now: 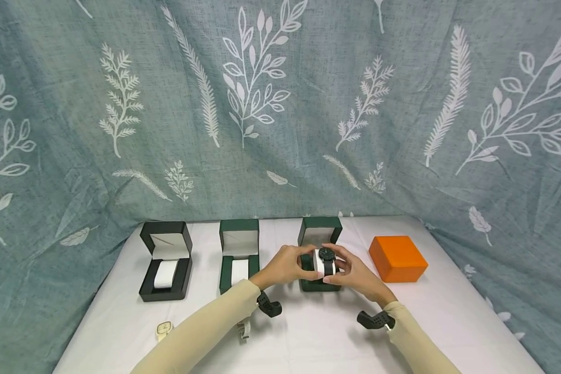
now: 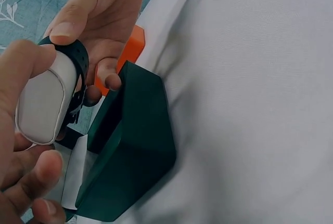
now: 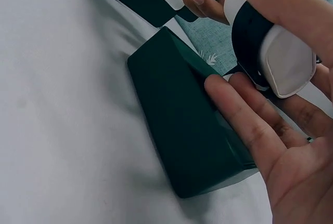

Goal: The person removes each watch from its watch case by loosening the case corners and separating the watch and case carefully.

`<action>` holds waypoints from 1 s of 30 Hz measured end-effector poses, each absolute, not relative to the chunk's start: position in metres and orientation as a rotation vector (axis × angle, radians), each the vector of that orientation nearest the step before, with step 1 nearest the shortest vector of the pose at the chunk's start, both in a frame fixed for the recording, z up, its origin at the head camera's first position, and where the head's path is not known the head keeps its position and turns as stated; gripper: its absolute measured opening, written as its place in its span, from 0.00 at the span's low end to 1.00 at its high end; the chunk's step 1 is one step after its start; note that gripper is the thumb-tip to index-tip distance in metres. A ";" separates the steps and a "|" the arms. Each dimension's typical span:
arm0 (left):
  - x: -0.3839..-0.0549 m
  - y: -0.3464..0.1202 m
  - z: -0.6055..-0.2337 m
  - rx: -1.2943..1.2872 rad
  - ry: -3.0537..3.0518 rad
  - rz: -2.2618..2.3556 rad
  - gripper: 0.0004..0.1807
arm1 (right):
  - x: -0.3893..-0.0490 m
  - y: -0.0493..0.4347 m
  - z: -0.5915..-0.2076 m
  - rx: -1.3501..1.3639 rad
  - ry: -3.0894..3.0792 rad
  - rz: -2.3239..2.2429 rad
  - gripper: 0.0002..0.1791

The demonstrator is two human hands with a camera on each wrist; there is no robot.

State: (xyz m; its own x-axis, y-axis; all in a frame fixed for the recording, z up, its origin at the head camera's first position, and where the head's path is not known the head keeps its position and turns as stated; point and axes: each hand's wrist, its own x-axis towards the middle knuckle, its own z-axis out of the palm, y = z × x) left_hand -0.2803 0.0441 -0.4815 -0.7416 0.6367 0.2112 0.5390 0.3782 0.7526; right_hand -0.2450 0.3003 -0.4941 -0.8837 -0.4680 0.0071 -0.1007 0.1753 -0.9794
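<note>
Over the right-hand green watch box (image 1: 320, 286), both hands hold a white watch cushion (image 2: 41, 107) with a black wristwatch (image 1: 327, 254) strapped round it. My left hand (image 1: 287, 266) pinches the cushion's left end between thumb and fingers. At the other end, my right hand (image 1: 355, 273) grips it, thumb on one side and fingers on the other. The dark strap (image 3: 248, 39) circles the cushion in the right wrist view, with the box wall close beside the right fingertips. This box's lid (image 1: 321, 223) stands raised; its inside is partly hidden by the hands.
A second green box (image 1: 226, 275) and a black box (image 1: 163, 297) stand lid-up to the left, each with a white cushion. An orange box (image 1: 399, 257) sits at the right. A gold-toned watch (image 1: 163, 329) and a silver-toned watch (image 1: 244, 329) lie near the left sleeve.
</note>
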 end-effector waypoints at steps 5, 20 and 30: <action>-0.280 0.045 -0.482 1.069 2.505 1.293 0.43 | -0.244 0.301 -0.496 -0.547 2.122 -1.783 0.51; -0.277 0.045 -0.480 1.090 2.510 1.275 0.43 | -0.247 0.301 -0.498 -0.565 2.136 -1.807 0.43; -0.277 0.046 -0.480 1.118 2.523 1.278 0.42 | -0.245 0.303 -0.495 -0.570 2.184 -1.784 0.43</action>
